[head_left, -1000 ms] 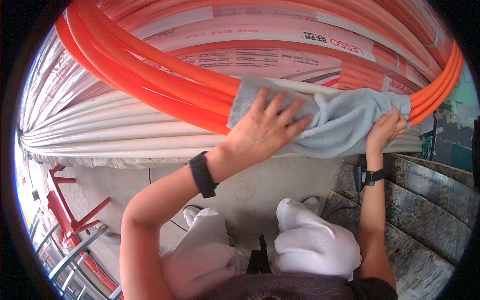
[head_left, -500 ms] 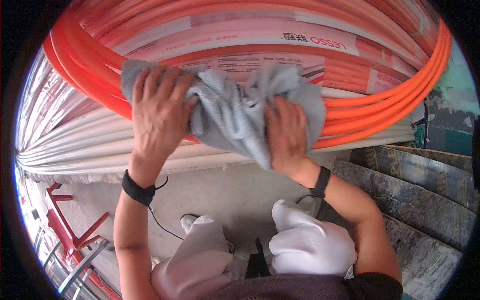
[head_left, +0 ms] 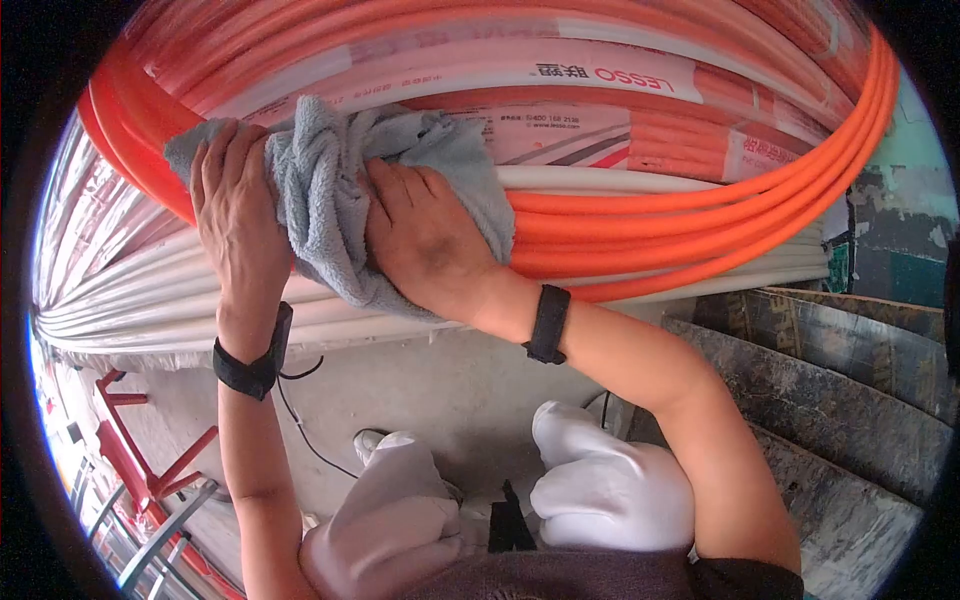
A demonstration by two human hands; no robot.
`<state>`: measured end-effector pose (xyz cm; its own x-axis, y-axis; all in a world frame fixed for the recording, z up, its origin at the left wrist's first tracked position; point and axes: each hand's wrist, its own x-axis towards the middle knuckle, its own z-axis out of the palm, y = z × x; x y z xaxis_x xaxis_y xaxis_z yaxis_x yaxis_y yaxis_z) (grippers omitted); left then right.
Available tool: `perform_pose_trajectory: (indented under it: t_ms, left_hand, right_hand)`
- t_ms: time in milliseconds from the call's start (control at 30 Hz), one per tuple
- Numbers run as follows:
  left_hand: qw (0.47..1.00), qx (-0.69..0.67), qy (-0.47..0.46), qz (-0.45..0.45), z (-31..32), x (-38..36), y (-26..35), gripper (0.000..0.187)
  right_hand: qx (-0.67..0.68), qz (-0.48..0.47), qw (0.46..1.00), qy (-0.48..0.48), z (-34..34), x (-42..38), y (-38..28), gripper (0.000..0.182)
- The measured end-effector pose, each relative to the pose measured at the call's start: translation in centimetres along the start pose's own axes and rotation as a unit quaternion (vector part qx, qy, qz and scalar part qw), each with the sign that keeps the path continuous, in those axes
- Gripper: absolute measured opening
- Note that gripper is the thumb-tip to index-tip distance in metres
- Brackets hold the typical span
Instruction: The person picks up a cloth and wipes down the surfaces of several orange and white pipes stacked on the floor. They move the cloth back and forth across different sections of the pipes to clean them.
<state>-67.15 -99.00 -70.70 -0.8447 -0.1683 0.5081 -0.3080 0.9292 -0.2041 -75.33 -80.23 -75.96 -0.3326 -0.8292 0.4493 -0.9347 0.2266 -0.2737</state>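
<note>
A grey-blue cloth [head_left: 325, 190] lies bunched over a bundle of orange pipes [head_left: 620, 228] that curves across in front of me. My left hand [head_left: 238, 205] is closed over the cloth's left end, its fingers bent over the top of the bundle. Beside it, my right hand [head_left: 425, 235] grips the middle of the cloth, fingers pressed into the folds. The cloth's loose right part drapes past my right knuckles onto the pipes. Beneath the cloth, the pipes and the undersides of both hands are hidden.
Plastic-wrapped pipes with a printed label [head_left: 620, 78] are stacked behind. White pipes [head_left: 130, 300] run below the orange ones. Dark stained boards [head_left: 810, 375] lean at the right, and a red metal frame [head_left: 135, 450] stands at lower left. A black cord [head_left: 310, 440] hangs near my left wrist.
My right hand has slid left along the orange pipes, close to my left hand, bunching the cloth. My left hand has shifted slightly left. More of the pipes shows on the right.
</note>
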Motion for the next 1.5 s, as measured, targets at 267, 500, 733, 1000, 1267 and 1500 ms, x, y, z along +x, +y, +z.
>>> perform_pose_trajectory:
  t_ms: [267, 500, 733, 1000, 1267, 1500]
  left_hand:
    - [1.000, 0.009, -0.006, -0.005, -0.7, 0.1, 1.5, 0.033]
    - [0.997, -0.054, -0.057, 0.007, -0.6, -1.6, 6.4, 0.045]
    - [0.977, -0.175, -0.112, 0.045, -1.5, -3.6, 11.7, 0.057]
    - [0.919, -0.259, -0.196, 0.222, -1.7, -5.5, 15.5, 0.069]
    - [0.932, -0.189, -0.120, 0.285, 0.3, -5.4, 17.1, 0.067]
    - [0.934, -0.188, -0.068, 0.297, 0.9, -2.6, 17.9, 0.061]
  right_hand:
    - [0.053, -0.039, 0.998, 0.005, -1.9, -2.4, 2.1, 0.050]
    - [0.026, -0.012, 0.998, -0.051, -4.5, -7.2, 4.9, 0.062]
    - [-0.008, 0.034, 0.996, -0.076, -7.3, -11.4, 8.1, 0.057]
    - [-0.192, 0.190, 0.961, -0.061, -11.6, -18.3, 14.5, 0.036]
    - [-0.273, 0.263, 0.918, 0.117, -13.7, -21.6, 19.4, 0.036]
    - [-0.336, 0.276, 0.880, 0.191, -15.3, -20.6, 23.9, 0.027]
